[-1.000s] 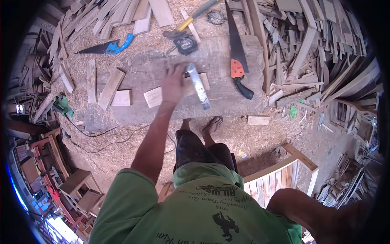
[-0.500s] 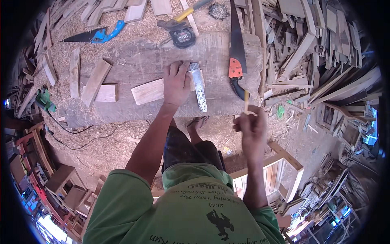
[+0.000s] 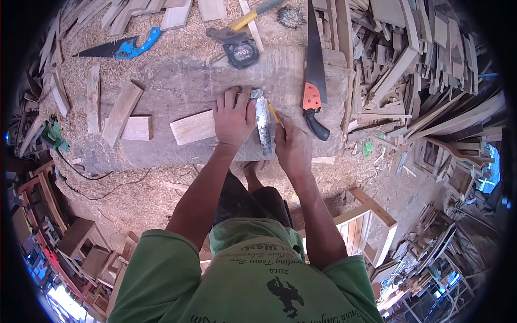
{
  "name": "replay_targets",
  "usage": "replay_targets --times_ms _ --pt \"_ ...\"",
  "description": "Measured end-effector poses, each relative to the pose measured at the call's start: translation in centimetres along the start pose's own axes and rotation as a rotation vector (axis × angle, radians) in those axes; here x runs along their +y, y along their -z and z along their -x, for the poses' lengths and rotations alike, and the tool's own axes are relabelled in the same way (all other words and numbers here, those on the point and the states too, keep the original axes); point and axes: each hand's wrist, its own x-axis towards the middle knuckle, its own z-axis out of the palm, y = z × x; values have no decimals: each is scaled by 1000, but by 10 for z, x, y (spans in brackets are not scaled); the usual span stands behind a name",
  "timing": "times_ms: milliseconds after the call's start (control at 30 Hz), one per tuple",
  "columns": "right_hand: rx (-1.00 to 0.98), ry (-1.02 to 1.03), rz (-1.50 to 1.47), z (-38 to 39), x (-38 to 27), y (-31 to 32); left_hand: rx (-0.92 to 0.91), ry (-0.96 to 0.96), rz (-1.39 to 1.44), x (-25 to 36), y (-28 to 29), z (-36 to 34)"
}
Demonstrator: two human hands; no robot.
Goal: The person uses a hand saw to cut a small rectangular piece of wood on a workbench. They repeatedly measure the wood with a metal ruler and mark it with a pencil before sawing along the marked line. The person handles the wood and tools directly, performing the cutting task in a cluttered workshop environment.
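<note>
- A wooden board (image 3: 192, 127) lies near the close edge of the table (image 3: 188, 67), slightly aslant; its right part is hidden by the left hand and the metal bar.
- The left hand (image 3: 235, 118) rests palm-down over the board, fingers a little spread.
- The metal bar (image 3: 263, 126) lies crosswise just right of that hand; whether the fingers touch it I cannot tell.
- The right hand (image 3: 293, 145) pinches a yellow pencil (image 3: 274, 113) between thumb and fingers, beside the bar's right edge.
- Farther right lies an orange-handled saw (image 3: 316, 62), blade pointing away.
- Beyond the hands sit a tape measure (image 3: 242, 54) and, just past it, a yellow-handled hammer (image 3: 244, 21).
- To the left, a slanting strip (image 3: 123, 112) overlaps a short block (image 3: 138, 128).
- Past these lies a blue-handled saw (image 3: 128, 49), among wood shavings (image 3: 177, 40).
</note>
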Motion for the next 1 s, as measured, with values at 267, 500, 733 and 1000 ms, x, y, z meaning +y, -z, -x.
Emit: replay_targets --times_ms 267,500,733,1000 --pt "-24 96 99 -19 1 -16 33 -21 -77 -1 -3 1" --pt "-371 195 447 -5 -5 28 42 -34 -93 -1 -3 3" --pt "-168 -9 46 28 -32 91 46 -68 -97 -5 -6 5" --pt "426 328 -992 104 -142 304 202 225 -315 -59 29 -29"
